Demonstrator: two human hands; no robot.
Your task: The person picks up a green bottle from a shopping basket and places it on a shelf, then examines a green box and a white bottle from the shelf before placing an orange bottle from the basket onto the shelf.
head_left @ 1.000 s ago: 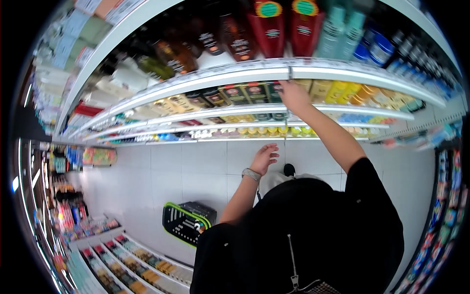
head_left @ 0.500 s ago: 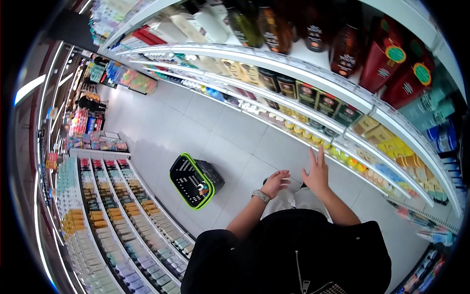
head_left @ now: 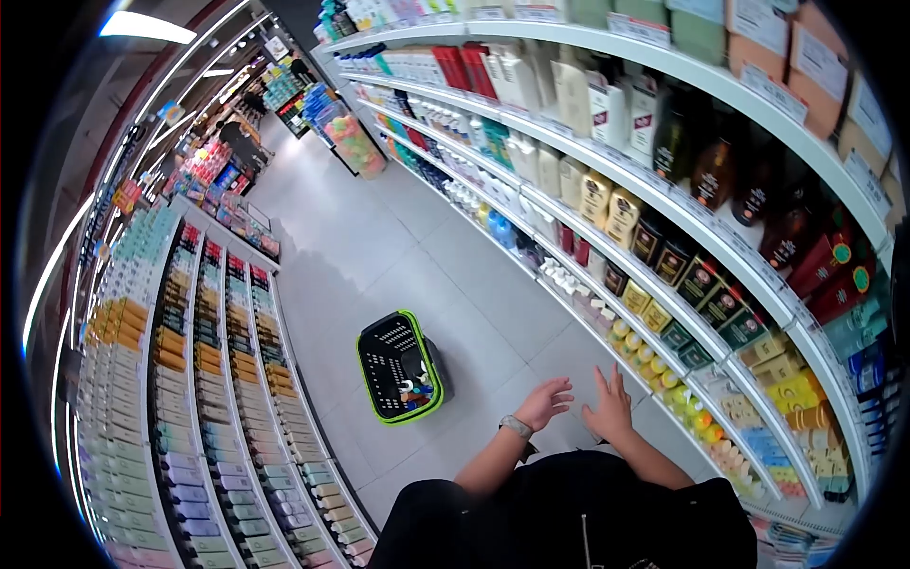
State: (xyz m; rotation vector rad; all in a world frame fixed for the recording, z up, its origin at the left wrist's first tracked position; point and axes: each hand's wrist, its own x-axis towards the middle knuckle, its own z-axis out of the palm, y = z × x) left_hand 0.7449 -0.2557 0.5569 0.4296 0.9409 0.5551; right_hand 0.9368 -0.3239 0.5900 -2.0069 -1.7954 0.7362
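Note:
My left hand hangs in front of my body with its fingers apart and holds nothing; a watch is on its wrist. Just to its right, my right hand is also empty, its fingers spread, beside the lower part of the right-hand shelves. The two hands do not touch. On the floor ahead and to the left stands a black basket with a green rim, holding a few small items at its near end. Neither hand touches the basket.
Long shelves of bottles and boxes curve along the right. Lower shelving with tubes and bottles lines the left. Grey tiled floor runs between them. Further off are a bin of colourful items and a person in dark clothes.
The view has tilted up and turned, so more of the aisle and upper right shelves shows. The basket appears further right and lower. Both hands remain empty with fingers apart.

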